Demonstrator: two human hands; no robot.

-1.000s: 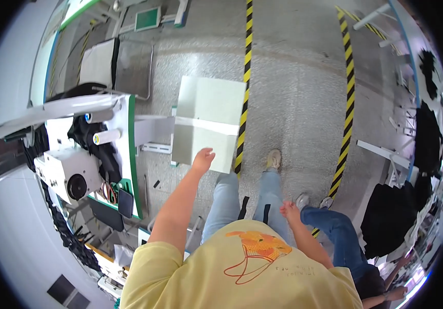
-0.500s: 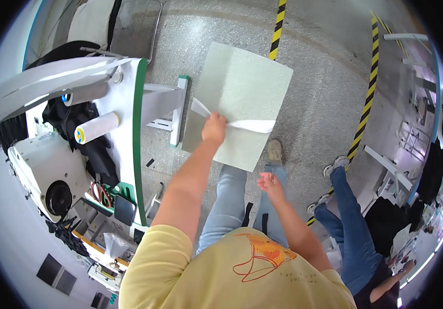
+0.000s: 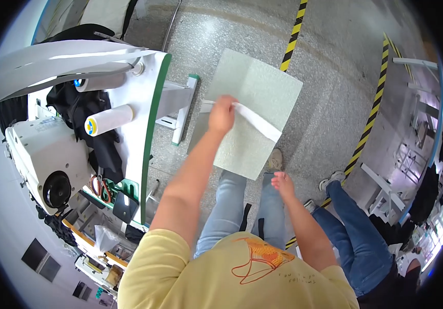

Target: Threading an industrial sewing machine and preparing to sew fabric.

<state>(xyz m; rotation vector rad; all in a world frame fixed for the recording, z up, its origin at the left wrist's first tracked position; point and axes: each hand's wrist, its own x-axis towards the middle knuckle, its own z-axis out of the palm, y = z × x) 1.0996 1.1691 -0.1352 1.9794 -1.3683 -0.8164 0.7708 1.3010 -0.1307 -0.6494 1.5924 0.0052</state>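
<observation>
A pale grey-green rectangular board (image 3: 262, 85), or a flat bundle shaped like one, hangs in front of my legs over the floor. Across its middle runs a white band (image 3: 257, 122). My left hand (image 3: 222, 114) is closed around this band and pulls it up off the board's face. How thick the board is, I cannot tell. My right hand (image 3: 283, 184) hangs by my right thigh, apart from the board. Its fingers are loosely bent and hold nothing.
A white sewing table with a green edge (image 3: 155, 110) stands at left, bearing thread cones (image 3: 111, 119), a sewing machine (image 3: 44, 159), black cloth (image 3: 100, 154) and scissors (image 3: 100, 189). Yellow-black floor tape (image 3: 373, 110) runs at right. Another person's jeans-clad legs (image 3: 358, 237) are close on my right.
The board has shifted slightly right in view and the band slants differently. My left hand has risen a little. The table and the other person's legs have shifted in view too.
</observation>
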